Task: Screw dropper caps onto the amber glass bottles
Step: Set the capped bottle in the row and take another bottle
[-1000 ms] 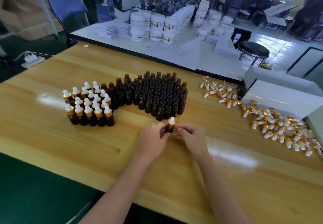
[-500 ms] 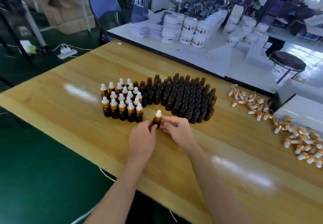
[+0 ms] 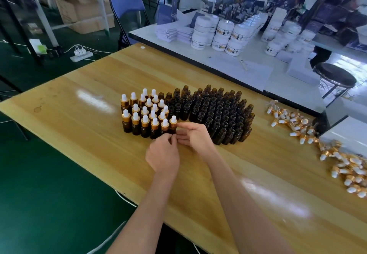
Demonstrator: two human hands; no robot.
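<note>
A capped amber bottle [image 3: 173, 125] with a gold collar and white bulb stands at the right end of the front row of capped bottles [image 3: 146, 112]. My left hand [image 3: 163, 155] is just in front of it and pinches its base with curled fingertips. My right hand [image 3: 195, 135] lies to its right, fingers nearly straight, tips touching the bottle's side. A large block of uncapped amber bottles [image 3: 216, 112] stands right of the capped group. Loose dropper caps [image 3: 321, 146] lie scattered along the table's right side.
The wooden table [image 3: 83, 118] has bare surface at left and in front of my hands. A white box [image 3: 345, 134] sits at the right edge behind the caps. Beyond is a white table with white jars [image 3: 224, 33], a blue chair [image 3: 127, 1] and a black stool [image 3: 335, 77].
Both hands carried the capped bottle left from the middle of the table and set it at the right end of the front capped row. The camera turned left with them.
</note>
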